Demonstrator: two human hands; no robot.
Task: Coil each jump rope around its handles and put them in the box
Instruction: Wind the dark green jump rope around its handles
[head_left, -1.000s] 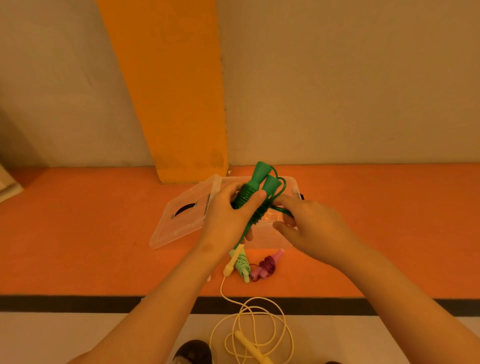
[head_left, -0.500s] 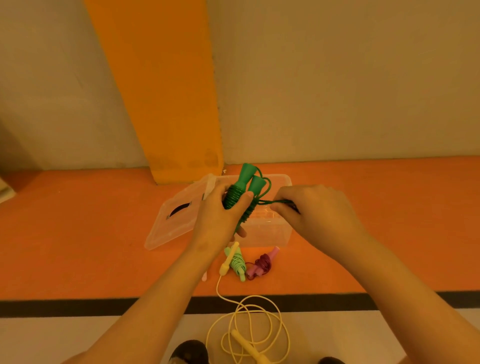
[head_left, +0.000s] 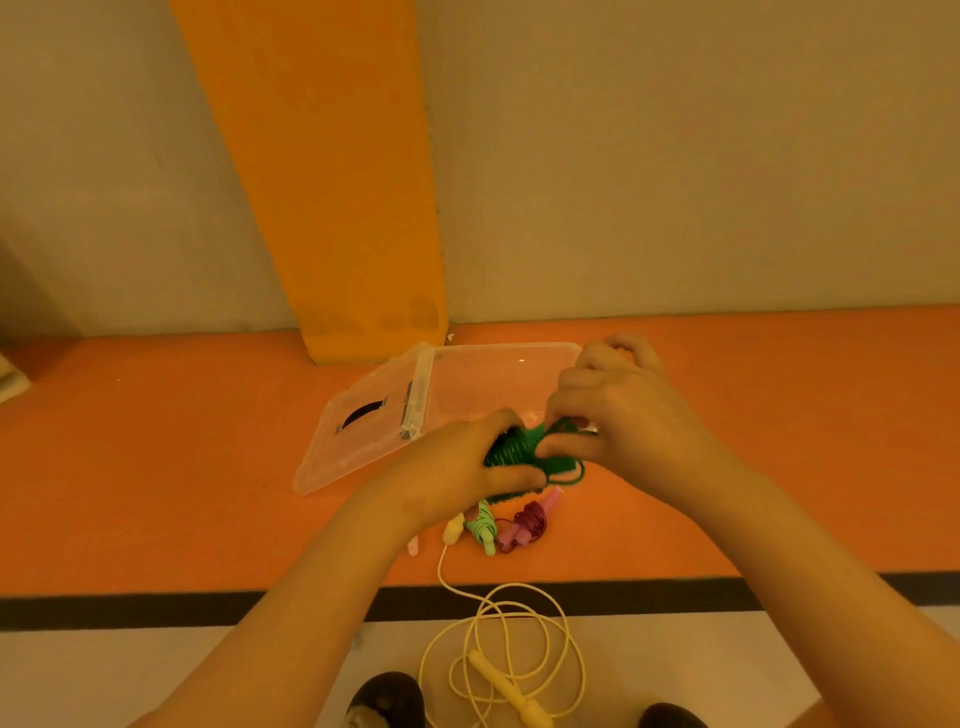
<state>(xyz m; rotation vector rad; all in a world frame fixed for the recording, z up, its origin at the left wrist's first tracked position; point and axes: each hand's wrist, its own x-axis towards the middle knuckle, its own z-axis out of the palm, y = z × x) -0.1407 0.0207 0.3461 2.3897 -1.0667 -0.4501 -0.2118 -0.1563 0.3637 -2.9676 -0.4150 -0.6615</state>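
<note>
Now the green jump rope (head_left: 514, 453) sits between my two hands, its cord wound in tight turns around the handles. My left hand (head_left: 460, 467) is curled around the bundle, thumb on top and fingers underneath. My right hand (head_left: 623, 415) pinches a loop of the green cord just beside the left thumb; a bit of slack curves out below that pinch.

Just beyond my hands stands the clear plastic box (head_left: 498, 349), open, with its near right corner hidden behind my right hand. Its clear lid (head_left: 358, 441) lies tilted against the box's left side, out past my left knuckles, a dark slot showing in it.

Below my left hand, nearer to me, two wound ropes lie side by side and touching: a light green rope (head_left: 482, 524) and a pink rope (head_left: 530, 522) with dark red cord. A yellow rope (head_left: 519, 639) has one handle beside the light green one, under my left wrist, and its cord trails toward me into loose loops around its other handle.

All of this rests on an orange floor strip (head_left: 156, 467). A black line (head_left: 156, 605) edges it on my side, then pale floor (head_left: 130, 675), where the toes of my shoes (head_left: 387, 699) show. Far beyond my hands rises a beige wall (head_left: 675, 156) with an orange pillar (head_left: 337, 182).
</note>
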